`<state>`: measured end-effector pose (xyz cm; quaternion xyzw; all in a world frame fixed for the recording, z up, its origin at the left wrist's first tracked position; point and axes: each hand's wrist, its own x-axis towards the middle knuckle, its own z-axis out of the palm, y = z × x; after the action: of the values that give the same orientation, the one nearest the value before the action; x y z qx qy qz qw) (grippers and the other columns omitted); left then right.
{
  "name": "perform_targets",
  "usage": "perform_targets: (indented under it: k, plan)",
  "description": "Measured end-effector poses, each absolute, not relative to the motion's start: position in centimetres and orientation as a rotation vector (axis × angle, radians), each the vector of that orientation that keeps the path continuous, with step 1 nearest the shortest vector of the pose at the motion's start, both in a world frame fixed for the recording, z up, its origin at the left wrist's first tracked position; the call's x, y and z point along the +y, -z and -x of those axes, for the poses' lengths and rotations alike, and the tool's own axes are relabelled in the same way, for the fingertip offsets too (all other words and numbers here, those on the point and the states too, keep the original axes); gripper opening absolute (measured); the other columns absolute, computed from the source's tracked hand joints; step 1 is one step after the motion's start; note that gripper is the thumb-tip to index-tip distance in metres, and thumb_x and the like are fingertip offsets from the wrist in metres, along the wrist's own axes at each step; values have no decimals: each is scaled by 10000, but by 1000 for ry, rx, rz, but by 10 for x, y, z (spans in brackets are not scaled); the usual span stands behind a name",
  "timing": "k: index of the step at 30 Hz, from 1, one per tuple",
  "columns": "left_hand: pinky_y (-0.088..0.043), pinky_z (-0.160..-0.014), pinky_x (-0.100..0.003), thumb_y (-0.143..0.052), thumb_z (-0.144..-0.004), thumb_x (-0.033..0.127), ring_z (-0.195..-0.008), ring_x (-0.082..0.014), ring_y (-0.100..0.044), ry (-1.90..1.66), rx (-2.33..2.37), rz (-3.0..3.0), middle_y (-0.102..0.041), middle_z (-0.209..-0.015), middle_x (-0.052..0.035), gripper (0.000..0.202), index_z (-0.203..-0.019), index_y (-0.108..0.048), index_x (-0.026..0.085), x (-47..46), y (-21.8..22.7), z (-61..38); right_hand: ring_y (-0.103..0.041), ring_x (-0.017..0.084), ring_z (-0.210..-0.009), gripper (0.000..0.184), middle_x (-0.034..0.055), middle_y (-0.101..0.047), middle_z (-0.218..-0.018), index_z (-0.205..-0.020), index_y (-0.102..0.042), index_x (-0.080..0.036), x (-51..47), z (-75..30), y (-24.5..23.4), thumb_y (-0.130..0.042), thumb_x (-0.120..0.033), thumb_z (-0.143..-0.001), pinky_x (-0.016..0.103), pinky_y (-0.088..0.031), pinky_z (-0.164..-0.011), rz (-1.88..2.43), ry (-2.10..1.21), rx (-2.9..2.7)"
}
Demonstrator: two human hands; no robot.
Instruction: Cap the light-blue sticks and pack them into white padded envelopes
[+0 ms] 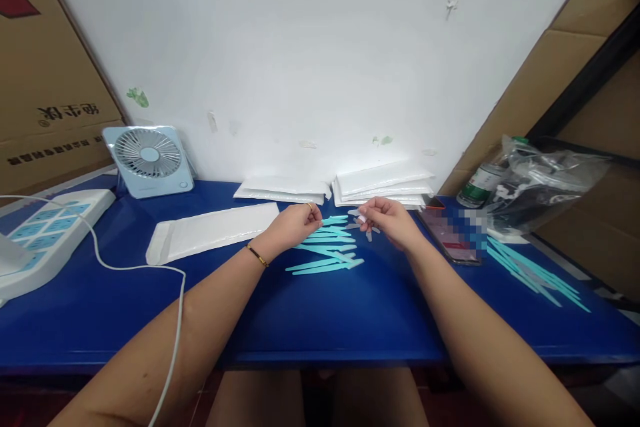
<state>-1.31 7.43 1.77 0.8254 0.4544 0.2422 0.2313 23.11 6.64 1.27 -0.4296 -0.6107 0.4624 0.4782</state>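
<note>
At the 9 o'clock edge of the blue surface lies a white power strip, its cable trailing toward 7 o'clock. A small pale-blue fan stands at 10 o'clock. A flat white mailer lies just left of the left hand. That hand's fingers are curled narrow, tips touching the left end of the uppermost teal strips - whether they grip one I cannot tell.

The strips sit at the centre between the hands, a loose fan of thin slivers. Their long axis runs roughly 9 to 3 o'clock. The nearer ones tilt a little, their left ends dropping toward 8 o'clock.

The right hand, at 1 o'clock of the fan, has its fingers pinched on a small pale piece. Two stacks of mailers lean at the wall behind.

The step in hand looks like sorting or fitting pieces to one strip at a time. Such flat, light slivers would call for a fine fingertip pinch at one end while the rest stay undisturbed.

Further right lie a phone, a bottle and a clear plastic bag. A second bunch of strips runs from 10 to 4 o'clock.
</note>
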Motion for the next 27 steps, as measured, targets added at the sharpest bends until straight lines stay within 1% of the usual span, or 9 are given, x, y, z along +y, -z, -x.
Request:
perform_targets:
  k: [3,8,14,19,24,25,27]
  plan:
    - [-391,-548,-244,-506,-805,389,-657,-151,-566,-667,1224,-2253,-630,-741,-15,209,-834,-582,196,74,-17,12,-614,121,-522,279,17,-666,-642,-767,-591,-159,65,-226,-11,-710,-405,-713,222,-463,-483,1023,-1190,-1495]
    - [-419,-595,-243,-524,-793,408,-686,-143,-563,-659,1136,-2195,-625,-776,-16,236,-853,-586,189,73,-17,9,-648,139,-587,276,17,-673,-638,-790,-591,-158,63,-220,-11,-707,-398,-716,240,-496,-561,976,-1259,-1561]
    - [-429,-600,-250,-528,-781,418,-690,-146,-562,-644,1164,-2140,-622,-778,-25,260,-863,-590,180,74,-18,12,-568,102,-474,254,-13,-630,-597,-737,-579,-176,66,-232,-14,-710,-392,-705,220,-439,-471,1010,-1136,-1484]
    - [-435,-611,-252,-527,-784,413,-697,-145,-557,-640,1154,-2134,-617,-785,-30,265,-870,-590,171,72,-20,10,-569,112,-502,292,2,-626,-611,-760,-579,-167,60,-223,-17,-697,-428,-700,223,-431,-470,1064,-1148,-1572]
    - [-442,-624,-240,-533,-787,394,-709,-143,-569,-611,1112,-2162,-633,-798,-27,237,-854,-592,174,66,-24,6,-573,117,-545,263,18,-640,-621,-804,-613,-157,54,-219,-22,-634,-416,-760,228,-429,-519,1058,-1176,-1806]
    - [-443,-623,-237,-526,-793,395,-714,-145,-576,-589,1096,-2180,-638,-801,-26,237,-860,-596,178,65,-24,5,-577,123,-567,256,24,-644,-641,-824,-625,-157,55,-223,-24,-604,-409,-784,233,-431,-534,1071,-1148,-1865]
    - [-442,-621,-238,-506,-812,395,-727,-155,-588,-541,1107,-2247,-648,-809,-25,244,-890,-612,190,65,-23,6,-576,133,-604,242,28,-640,-679,-861,-645,-162,58,-235,-25,-549,-380,-818,245,-432,-560,1136,-987,-1972]
